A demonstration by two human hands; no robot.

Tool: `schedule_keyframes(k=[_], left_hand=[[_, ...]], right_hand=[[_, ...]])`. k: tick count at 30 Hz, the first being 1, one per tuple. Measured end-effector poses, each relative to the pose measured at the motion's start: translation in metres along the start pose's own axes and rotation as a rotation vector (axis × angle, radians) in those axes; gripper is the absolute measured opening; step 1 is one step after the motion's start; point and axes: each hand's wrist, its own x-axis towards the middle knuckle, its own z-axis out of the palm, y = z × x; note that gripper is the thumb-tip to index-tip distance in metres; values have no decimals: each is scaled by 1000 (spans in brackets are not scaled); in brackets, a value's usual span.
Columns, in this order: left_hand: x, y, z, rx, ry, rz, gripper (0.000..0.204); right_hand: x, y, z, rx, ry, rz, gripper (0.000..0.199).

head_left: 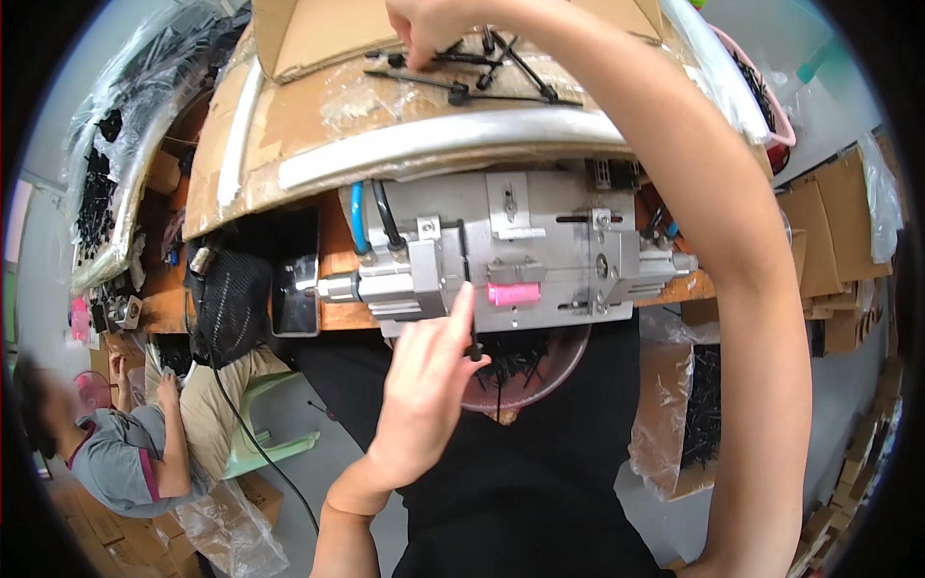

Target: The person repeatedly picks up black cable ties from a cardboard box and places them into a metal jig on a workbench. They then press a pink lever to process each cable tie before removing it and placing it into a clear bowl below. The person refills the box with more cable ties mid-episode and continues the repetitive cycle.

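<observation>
Your metal fixture [564, 265], frame ctr.
Your L hand [419, 385], ctr: index extended along black rod [466, 265], thumb nr its lower end; R hand [429, 21], top edge, fingers down at black parts [459, 94]. Pinch, either: can't tell.

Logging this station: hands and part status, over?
Left hand touching black rod at metal fixture. Right hand at loose black parts on cardboard. Pink cylinder beside rod, apart.

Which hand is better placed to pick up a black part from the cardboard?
Right, most likely: the right hand is at the loose black parts on the cardboard, while the left hand is nearer the body, its fingers on a black rod at the metal fixture.
</observation>
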Motion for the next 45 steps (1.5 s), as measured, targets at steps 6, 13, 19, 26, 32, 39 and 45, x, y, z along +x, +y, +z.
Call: schedule_keyframes(k=[6,13,19,26,32,39,45], left_hand=[[-9,3,48,227,-165,159,72],[-1,-1,60,305,-157,176,73],[1,4,57,280,-179,172,71],[86,3,-4,159,50,195,41],[198,-53,-23,126,-24,364,13],[212,-44,-32,39,-297,250,9],[193,-44,-50,10,-316,384,20]], right_hand=[[-83,-6,-68,494,419,229,19],[-146,-49,-87,1063,947,562,28],[-252,-37,-24,890,935,248,26],[-308,-142,104,667,666,324,56],[-293,-159,142,595,573,280,65],[-290,-153,141,626,518,290,67],[-283,-90,62,162,637,176,35]])
